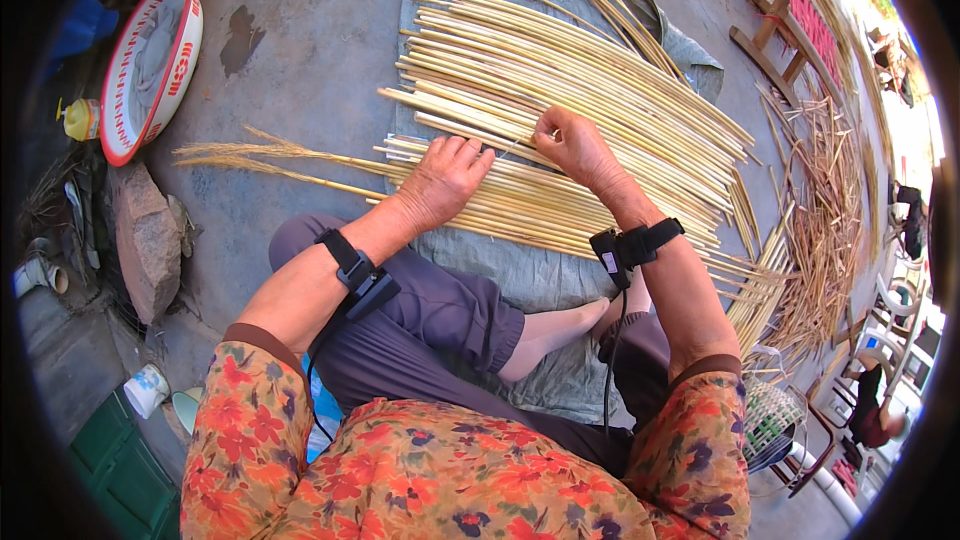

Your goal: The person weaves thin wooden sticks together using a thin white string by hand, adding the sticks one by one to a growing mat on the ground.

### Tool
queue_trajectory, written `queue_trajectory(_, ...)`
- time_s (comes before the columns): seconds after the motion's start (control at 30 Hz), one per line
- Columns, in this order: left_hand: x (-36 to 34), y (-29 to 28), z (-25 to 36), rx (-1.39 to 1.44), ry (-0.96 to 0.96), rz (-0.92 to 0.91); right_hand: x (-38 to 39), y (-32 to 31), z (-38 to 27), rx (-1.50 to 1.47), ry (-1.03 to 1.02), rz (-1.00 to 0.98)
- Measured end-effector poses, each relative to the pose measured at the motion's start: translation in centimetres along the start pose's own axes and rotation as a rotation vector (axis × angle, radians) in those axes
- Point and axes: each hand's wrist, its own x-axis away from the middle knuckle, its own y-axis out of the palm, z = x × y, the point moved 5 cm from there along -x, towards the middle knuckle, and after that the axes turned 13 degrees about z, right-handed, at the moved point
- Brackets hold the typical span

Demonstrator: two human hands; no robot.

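Observation:
A mat of pale yellow reed stalks (560, 70) lies in rows on a grey sack cloth (530, 275) on the concrete ground. My left hand (445, 178) rests flat on the near rows, fingers spread, pressing them down. My right hand (572, 143) is closed on a thin stalk in the middle of the mat, fingers pinched at its end. Both wrists carry black strapped devices. A few stalks with feathery tips (250, 155) stick out to the left of the mat. My legs in grey trousers and bare feet lie on the cloth below the mat.
A red and white basin (150, 60) and a yellow bottle (80, 118) stand at the far left, with a large stone (145, 240) nearer. Loose dry reed scraps (825, 210) pile up on the right beside a wooden stool (780, 30). A woven basket (775, 420) sits at lower right.

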Motion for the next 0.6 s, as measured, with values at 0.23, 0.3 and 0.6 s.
queue_trajectory(0.23,0.0,0.2,-0.1,0.045,-0.038,0.048,0.6,0.1,0.8,-0.698,0.577,-0.086)
queue_trajectory(0.3,-0.1,0.4,0.1,0.037,-0.047,0.053,0.1,0.3,0.5,-0.89,0.592,0.014)
queue_trajectory(0.6,1.1,2.0,0.3,-0.004,0.017,0.022,-1.9,4.5,0.9,-1.299,0.599,0.356)
